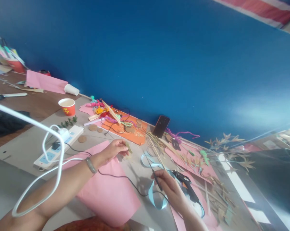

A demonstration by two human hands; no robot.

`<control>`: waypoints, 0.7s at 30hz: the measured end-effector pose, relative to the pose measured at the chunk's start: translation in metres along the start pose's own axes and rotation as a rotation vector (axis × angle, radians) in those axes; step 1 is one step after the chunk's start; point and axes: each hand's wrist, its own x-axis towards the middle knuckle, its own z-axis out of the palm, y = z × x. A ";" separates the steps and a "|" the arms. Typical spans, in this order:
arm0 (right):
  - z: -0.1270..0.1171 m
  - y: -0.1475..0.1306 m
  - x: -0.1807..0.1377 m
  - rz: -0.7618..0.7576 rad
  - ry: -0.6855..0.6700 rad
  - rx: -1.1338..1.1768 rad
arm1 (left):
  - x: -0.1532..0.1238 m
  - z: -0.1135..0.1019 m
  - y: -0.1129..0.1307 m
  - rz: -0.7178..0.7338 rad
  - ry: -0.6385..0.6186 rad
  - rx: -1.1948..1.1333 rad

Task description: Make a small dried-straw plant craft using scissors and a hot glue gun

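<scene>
In the centre of the frame, the left hand has its thumb and finger pressed together, pinching a small greenish piece, which looks like a leaf or a thin scrap; it is too blurred to tell which. Lower and more to the right, the right hand has its fingers closed around a dark slim tool, whose long tip points to the upper left; whether it is tweezers or scissors, I cannot say. The tip and the small piece are apart, so in my judgement the handling of this piece is at an early point. As for what is done, I can find no finished object: the piece is in the hand and does not seem fixed to anything. The pink sheet at lower centre shows no decoration on its visible part. The blue ribbon lies in loose curls near the right hand, and the glue gun rests just beyond that hand, to its right. The dried plants at the right and the wooden discs left of centre lie loose, and the coloured bits are in a heap near the orange sheet. Judging from this, the materials are prepared, but most of the joining seems left to do.
</scene>
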 end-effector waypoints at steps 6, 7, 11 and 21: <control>0.025 0.001 0.021 -0.116 0.219 -0.100 | 0.000 -0.001 0.003 0.021 0.028 -0.024; 0.027 -0.001 0.024 -0.130 0.239 -0.126 | 0.000 -0.001 0.003 0.023 0.027 -0.032; 0.032 -0.011 0.033 -0.159 0.223 -0.249 | -0.002 0.001 0.005 0.031 0.037 -0.062; 0.035 -0.027 0.044 -0.111 0.099 -0.331 | -0.004 0.005 0.012 0.039 0.006 -0.033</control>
